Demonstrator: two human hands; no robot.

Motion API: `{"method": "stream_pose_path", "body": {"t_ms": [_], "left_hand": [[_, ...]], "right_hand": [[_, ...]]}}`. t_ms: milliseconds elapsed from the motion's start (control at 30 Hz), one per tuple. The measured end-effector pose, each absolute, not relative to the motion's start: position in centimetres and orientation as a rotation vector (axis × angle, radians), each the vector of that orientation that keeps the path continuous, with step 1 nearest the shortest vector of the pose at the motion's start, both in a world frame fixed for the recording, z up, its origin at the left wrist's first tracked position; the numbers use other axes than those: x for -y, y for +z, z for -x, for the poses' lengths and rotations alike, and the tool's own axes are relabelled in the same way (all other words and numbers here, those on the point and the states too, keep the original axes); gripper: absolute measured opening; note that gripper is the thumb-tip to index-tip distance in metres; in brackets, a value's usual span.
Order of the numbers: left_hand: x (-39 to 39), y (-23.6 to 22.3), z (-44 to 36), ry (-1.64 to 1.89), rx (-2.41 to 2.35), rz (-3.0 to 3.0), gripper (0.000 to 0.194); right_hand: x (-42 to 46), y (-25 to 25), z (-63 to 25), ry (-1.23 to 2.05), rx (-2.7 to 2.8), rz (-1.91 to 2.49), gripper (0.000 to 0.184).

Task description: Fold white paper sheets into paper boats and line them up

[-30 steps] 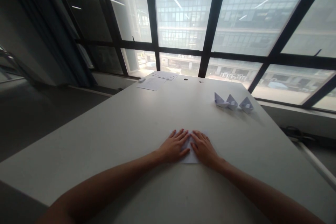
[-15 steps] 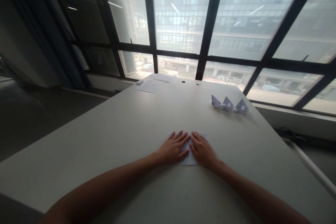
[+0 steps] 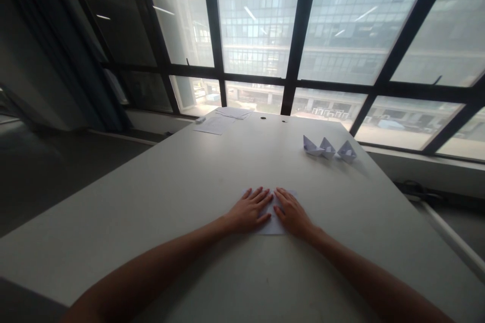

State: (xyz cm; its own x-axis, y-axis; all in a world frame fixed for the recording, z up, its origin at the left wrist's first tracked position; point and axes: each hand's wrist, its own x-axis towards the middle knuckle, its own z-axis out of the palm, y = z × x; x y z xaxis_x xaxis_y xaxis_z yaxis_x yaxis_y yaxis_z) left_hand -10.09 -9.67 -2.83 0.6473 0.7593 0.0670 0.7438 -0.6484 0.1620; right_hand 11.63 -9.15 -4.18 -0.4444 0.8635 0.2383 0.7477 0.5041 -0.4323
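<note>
A small white sheet of paper (image 3: pixel 273 228) lies flat on the white table (image 3: pixel 166 197), close to me. My left hand (image 3: pixel 250 210) rests on its left part, palm down, with the fingers stretched out. On the right part lies my right hand (image 3: pixel 291 213), also flat, its thumb apart from the other fingers. The fingertips of both hands come close together near the paper's far edge. Much of the paper is hidden under the hands, so any folds there cannot be made out.
Three folded paper boats, one of them a boat (image 3: pixel 346 151) at the right end, stand in a row at the right. Loose sheets (image 3: pixel 215 124) and a small white object (image 3: pixel 200 119) lie at the far left corner. Windows (image 3: pixel 257 25) rise behind the table.
Both hands stay flat on the paper, with hardly any movement of the fingers. The whole view has shifted very slightly.
</note>
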Motion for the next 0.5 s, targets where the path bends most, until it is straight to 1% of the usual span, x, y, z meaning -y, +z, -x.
{"method": "stream_pose_path", "body": {"t_ms": [200, 333, 433, 500], "left_hand": [[8.9, -2.6, 10.0, 0.123, -1.208, -2.751, 0.072], [7.2, -2.0, 7.6, 0.114, -1.156, -2.744, 0.071], [5.9, -2.0, 4.1, 0.187, -1.236, -2.685, 0.059], [5.4, -2.3, 1.9, 0.255, -1.340, -2.648, 0.055]], "right_hand": [[8.7, -4.0, -13.6, 0.387, 2.455, 1.260, 0.058], [7.4, -4.2, -16.4, 0.319, 2.486, 1.284, 0.057], [5.9, -4.3, -18.9, 0.289, 2.480, 1.291, 0.055], [5.0, -4.5, -20.3, 0.276, 2.463, 1.278, 0.053]]}}
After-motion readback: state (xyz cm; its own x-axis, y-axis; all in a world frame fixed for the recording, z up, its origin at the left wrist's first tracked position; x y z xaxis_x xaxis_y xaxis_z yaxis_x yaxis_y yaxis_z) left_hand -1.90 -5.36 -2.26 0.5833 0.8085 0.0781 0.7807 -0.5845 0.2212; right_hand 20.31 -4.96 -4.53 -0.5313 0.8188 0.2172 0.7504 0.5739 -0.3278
